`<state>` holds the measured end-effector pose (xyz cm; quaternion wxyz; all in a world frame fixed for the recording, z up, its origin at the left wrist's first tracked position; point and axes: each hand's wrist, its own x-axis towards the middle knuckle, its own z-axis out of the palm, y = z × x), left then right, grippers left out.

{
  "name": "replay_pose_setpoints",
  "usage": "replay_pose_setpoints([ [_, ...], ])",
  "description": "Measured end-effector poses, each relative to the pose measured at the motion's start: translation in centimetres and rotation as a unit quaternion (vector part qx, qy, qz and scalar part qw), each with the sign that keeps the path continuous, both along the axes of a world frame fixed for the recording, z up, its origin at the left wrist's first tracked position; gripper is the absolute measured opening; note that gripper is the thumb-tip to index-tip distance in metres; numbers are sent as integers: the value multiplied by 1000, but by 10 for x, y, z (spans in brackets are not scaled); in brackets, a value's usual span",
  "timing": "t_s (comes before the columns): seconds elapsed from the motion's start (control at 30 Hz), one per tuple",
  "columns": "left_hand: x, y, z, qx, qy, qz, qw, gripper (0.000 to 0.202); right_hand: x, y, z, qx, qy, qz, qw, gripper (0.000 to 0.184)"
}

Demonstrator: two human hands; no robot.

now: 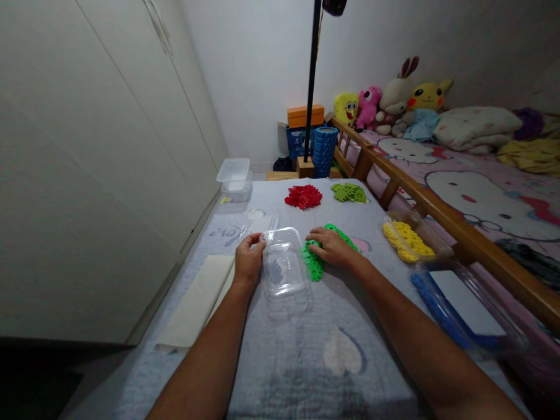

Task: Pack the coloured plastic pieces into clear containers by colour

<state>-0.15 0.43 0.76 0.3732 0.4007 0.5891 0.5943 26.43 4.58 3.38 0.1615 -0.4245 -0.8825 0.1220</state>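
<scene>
My left hand (249, 259) pinches the left rim of a clear plastic container (284, 274), which is tilted on the bedspread and has nothing in it. On its right side, my right hand (331, 246) curls over bright green interlocking plastic pieces (313, 265), with its fingers closed on some of them. More of the green pieces lie just behind that hand, partly hidden by it. A clear lid (261, 224) rests flat behind the container.
Farther back are a red pile (303, 197), a light green pile (349, 192) and stacked clear containers (235, 179). A box of yellow pieces (406, 240) and a lidded box of blue pieces (464, 303) stand right, beside a wooden bed rail (420, 221). Folded cloth (196, 300) lies left.
</scene>
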Motion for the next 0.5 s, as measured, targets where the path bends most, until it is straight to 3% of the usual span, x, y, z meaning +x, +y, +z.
replay_pose_setpoints([
  [0.17, 0, 1, 0, -8, -7, -1, 1000, 40, 23, 23, -10, 22, -10, -178, 984, 40],
  [0.23, 0, 1, 0, -9, -4, 0, 1000, 41, 26, 28, -16, 6, -35, -212, 977, 41],
  [0.37, -1, 3, -1, -2, 1, -2, 1000, 41, 24, 24, -23, -29, -36, -164, 985, 36],
  [0.5, -2, 6, -3, 2, -3, -9, 1000, 43, 32, 15, -18, -49, 53, -112, 991, 40],
])
